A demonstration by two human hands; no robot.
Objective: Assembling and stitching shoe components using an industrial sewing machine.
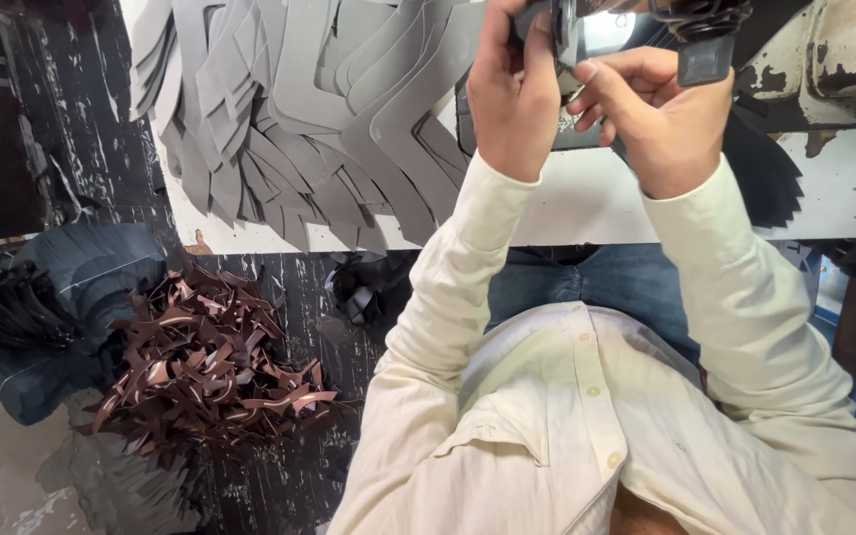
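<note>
The dark cut piece (587, 134) sits at the top of the view, between both hands, at the working point of a worn metal machine (834, 59) at the far edge of the white table (587, 203). Most of the piece is hidden by the hands, so its full outline cannot be told.

Left hand (512, 94): fingers curled and closed, thumb side up, gripping the piece together with the metal part just above it — a hold that appears to steady the piece against the machine.

Right hand (651, 114): fingers bent inward, fingertips pressed together on the edge of the piece just beside the left hand. This looks like a guiding pinch that keeps the edge aligned.

Both forearms, in cream shirt sleeves, reach up from the body, over the table edge.

Outward from the hands:
- A fanned stack of grey cut shapes (299, 109) lies on the table to the left, near the left hand — placed within easy reach, it seems.
- A heap of brown offcut strips (210, 362) lies on the dark floor below the table.
- A pile of black strips (2, 307) lies further left, on a dark blue bundle (81, 267).
</note>
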